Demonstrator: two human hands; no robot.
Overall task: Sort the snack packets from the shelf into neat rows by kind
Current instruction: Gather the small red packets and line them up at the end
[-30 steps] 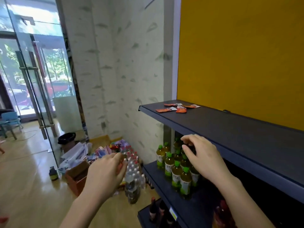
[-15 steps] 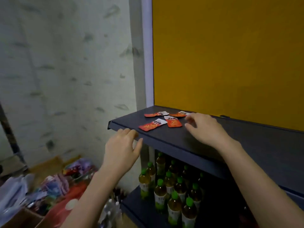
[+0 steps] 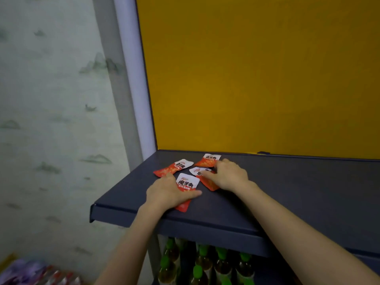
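Note:
Four red-and-white snack packets lie near the left end of a dark shelf (image 3: 287, 192). My left hand (image 3: 164, 194) rests palm down on the shelf, its thumb pressed across the nearest packet (image 3: 188, 183). My right hand (image 3: 228, 175) lies on the middle packet (image 3: 196, 171), covering most of it, and its fingertips reach the far packet (image 3: 208, 160). The fourth packet (image 3: 173, 167) lies untouched at the far left, just beyond my left fingers. Neither hand has lifted a packet.
A yellow back panel (image 3: 257, 79) rises behind the shelf and a patterned wall (image 3: 57, 120) stands to the left. Green-capped drink bottles (image 3: 203, 262) fill the shelf below. Packaged goods (image 3: 30, 272) lie on the floor at lower left.
Both hands rose from the bottle shelf to the top shelf. My left hand went from the shelf's front edge onto the nearest packet. My right hand slid left onto the middle packet.

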